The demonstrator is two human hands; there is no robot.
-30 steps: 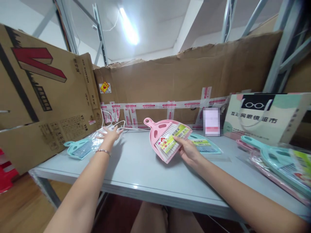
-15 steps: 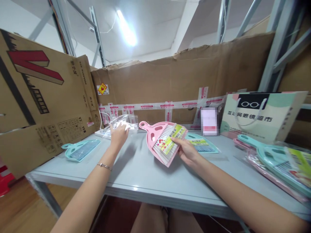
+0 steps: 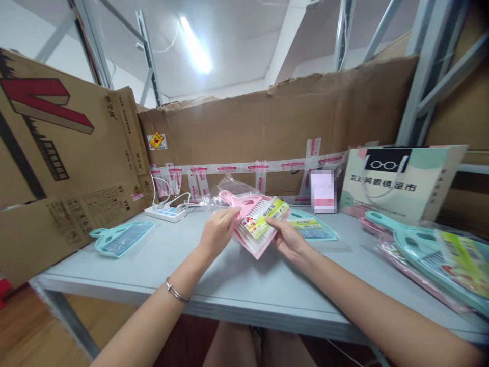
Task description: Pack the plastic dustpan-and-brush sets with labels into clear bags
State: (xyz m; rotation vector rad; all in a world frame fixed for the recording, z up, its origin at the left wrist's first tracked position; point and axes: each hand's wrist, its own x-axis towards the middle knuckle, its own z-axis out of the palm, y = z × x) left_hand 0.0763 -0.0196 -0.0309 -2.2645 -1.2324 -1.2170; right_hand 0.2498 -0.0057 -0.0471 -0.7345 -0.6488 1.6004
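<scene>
A pink dustpan [image 3: 250, 205] with a white-bristled brush [image 3: 252, 232] nested in it is raised, tilted, over the table. My right hand [image 3: 292, 238] grips its lower right side, thumb on the yellow-green card label [image 3: 263, 219]. Closed at the dustpan's left edge, my left hand [image 3: 219, 232] pinches a clear plastic bag [image 3: 233, 184], which shows around and behind the handle; the exact spot of the pinch is hidden by the fingers. Behind my right hand lies a turquoise dustpan set [image 3: 315, 227] with a similar label.
On the grey table [image 3: 153, 270], another turquoise dustpan [image 3: 122, 239] lies left. Bagged dustpan sets [image 3: 431, 255] are stacked right, before a paper carrier bag [image 3: 397, 188]. A power strip [image 3: 168, 213], a blurred-out phone-like screen [image 3: 324, 191] and a cardboard wall [image 3: 237, 127] stand behind.
My left hand has moved right with the clear bag, from beside the power strip to the dustpan's left edge. The bag now surrounds the handle area. My right hand keeps its grip.
</scene>
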